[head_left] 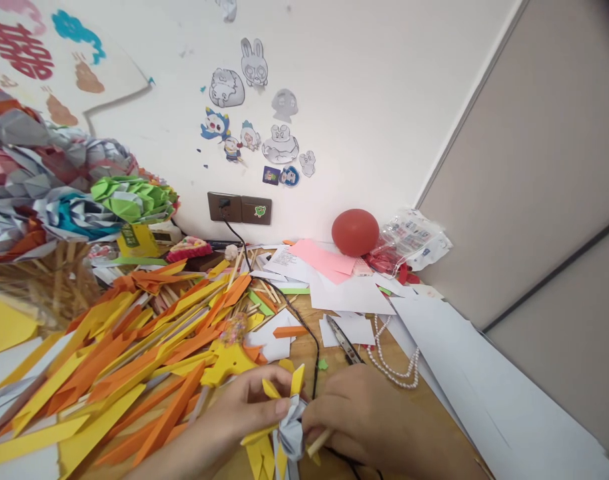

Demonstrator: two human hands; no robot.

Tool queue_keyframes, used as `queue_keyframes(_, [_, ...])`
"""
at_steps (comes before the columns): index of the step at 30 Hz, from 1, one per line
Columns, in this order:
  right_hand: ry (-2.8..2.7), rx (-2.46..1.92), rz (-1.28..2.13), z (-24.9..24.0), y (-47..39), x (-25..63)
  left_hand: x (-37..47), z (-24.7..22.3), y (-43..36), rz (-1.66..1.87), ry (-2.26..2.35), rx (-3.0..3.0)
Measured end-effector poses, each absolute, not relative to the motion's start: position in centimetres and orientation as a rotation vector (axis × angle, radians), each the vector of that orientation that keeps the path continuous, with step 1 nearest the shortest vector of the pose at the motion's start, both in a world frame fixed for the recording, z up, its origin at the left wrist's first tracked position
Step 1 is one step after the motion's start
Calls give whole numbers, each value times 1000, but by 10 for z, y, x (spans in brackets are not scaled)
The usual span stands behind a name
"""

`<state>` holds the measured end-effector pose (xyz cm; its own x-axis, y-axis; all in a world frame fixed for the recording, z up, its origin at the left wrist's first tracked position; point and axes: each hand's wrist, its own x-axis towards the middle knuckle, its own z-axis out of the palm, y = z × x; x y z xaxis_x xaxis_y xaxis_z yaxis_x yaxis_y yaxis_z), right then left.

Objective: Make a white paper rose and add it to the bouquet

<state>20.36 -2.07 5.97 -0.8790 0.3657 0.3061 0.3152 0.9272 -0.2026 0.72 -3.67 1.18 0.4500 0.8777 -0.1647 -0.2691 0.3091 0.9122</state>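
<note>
Near the bottom centre is a folded paper flower (291, 432) with a light grey middle and yellow strips sticking out around it. My left hand (252, 403) grips it from the left, thumb pressed on the grey paper. On its other side, my right hand (367, 413) is closed with curled fingers touching the grey folds. A pale wooden stick (320, 441) pokes out beneath those fingers, its other end hidden. Folded yellow and orange paper strips (177, 353) lie heaped to the left of my hands. Just beyond my right hand lies a utility knife (343, 339).
A black cable (304, 320) runs from the wall socket (224, 208) across the table. Right of it are a pearl bead string (402, 381), white paper sheets (464, 360) and a red balloon (355, 232). Finished paper flowers (134, 199) crowd the left; a partition (544, 167) stands right.
</note>
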Motion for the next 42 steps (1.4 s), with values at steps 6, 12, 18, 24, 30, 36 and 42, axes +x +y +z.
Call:
queue_keyframes(6, [-2831,-650,356,60,-20,204,8,16,-38,892,812,987])
queue_keyframes(12, [-2829,-607,347,60,-19,204,8,18,-37,878,809,1004])
queue_keyframes(18, [-2781,-504,147,58,-19,205,9,20,-39,879,819,971])
queue_keyframes(24, [-2673,-420,-91,55,-21,200,8,17,-38,867,795,1008])
queue_keyframes(30, [-2678,-442,-140,52,-26,194,7,13,-37,857,870,1031])
queue_keyframes(36, [-2664,-395,-163,59,-27,197,8,15,-37,884,862,1011])
queue_keyframes(42, [-2638,-387,-147,70,-25,199,9,26,-40,973,774,826])
